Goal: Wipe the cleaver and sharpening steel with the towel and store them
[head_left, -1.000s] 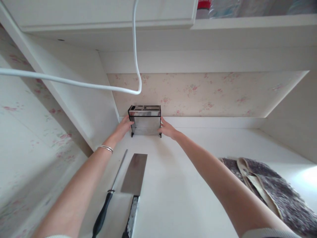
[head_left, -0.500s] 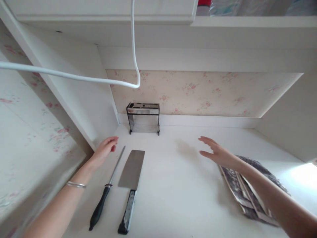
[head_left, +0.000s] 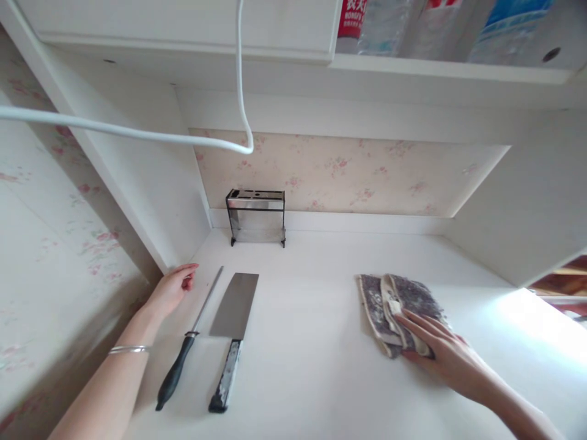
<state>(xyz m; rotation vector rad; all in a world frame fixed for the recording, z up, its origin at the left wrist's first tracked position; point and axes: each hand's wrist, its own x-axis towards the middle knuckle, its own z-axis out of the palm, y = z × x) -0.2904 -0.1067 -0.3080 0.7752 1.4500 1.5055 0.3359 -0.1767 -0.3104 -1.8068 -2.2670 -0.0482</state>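
My right hand [head_left: 447,353] lies flat with fingers stretched on the near end of a grey folded cloth [head_left: 398,304] on the white counter [head_left: 316,342]. My left hand [head_left: 172,287], a bangle on its wrist, hovers loosely curled with nothing in it beside the tip of a sharpening steel [head_left: 188,342] with a black handle. Right of the steel lies a cleaver [head_left: 235,324], blade pointing away from me. A metal knife block [head_left: 255,215] stands at the back against the wall, apart from both hands.
A white cable [head_left: 137,131] hangs in a loop above the counter's left side. A white side panel [head_left: 151,183] closes the left. A shelf overhead carries bottles [head_left: 413,27]. Floral wallpaper [head_left: 348,171] covers the back wall.
Both hands let go of the knife block and drew back. The right hand came down onto the cloth; the left pulled back beside the sharpening steel. The view shifted slightly.
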